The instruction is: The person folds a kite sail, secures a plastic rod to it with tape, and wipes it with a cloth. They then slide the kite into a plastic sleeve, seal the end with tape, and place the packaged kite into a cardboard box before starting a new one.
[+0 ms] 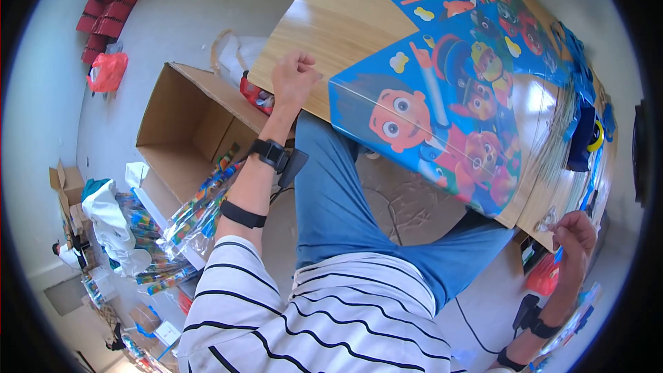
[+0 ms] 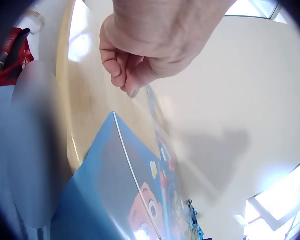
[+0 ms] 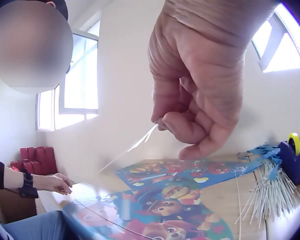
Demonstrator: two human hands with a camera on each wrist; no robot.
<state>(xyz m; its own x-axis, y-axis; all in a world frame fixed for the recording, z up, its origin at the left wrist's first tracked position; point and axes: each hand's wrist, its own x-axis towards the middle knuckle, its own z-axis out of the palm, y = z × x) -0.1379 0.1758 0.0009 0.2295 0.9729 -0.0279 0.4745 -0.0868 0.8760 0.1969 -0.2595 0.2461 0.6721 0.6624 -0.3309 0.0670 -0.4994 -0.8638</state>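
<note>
Between thumb and fingers, my left hand (image 1: 293,81) (image 2: 150,45) pinches one end of a thin clear strip above the table's bare wood (image 1: 331,21). My right hand (image 1: 577,235) (image 3: 200,85) pinches the other end of the clear strip (image 3: 142,142), raised over the table's right side. Below lies a glossy blue sheet printed with cartoon figures (image 1: 442,97) (image 3: 165,200), with a thin pale stick (image 2: 132,172) lying across it. The strip's middle is hard to make out.
Many thin white sticks (image 3: 270,192) lie at the right beside a tape dispenser (image 3: 295,160) with yellow tape. A cardboard box (image 1: 186,117) stands left of the table, near wrapped colourful packs (image 1: 200,214). Red stacked items (image 1: 110,7) stand against the far wall.
</note>
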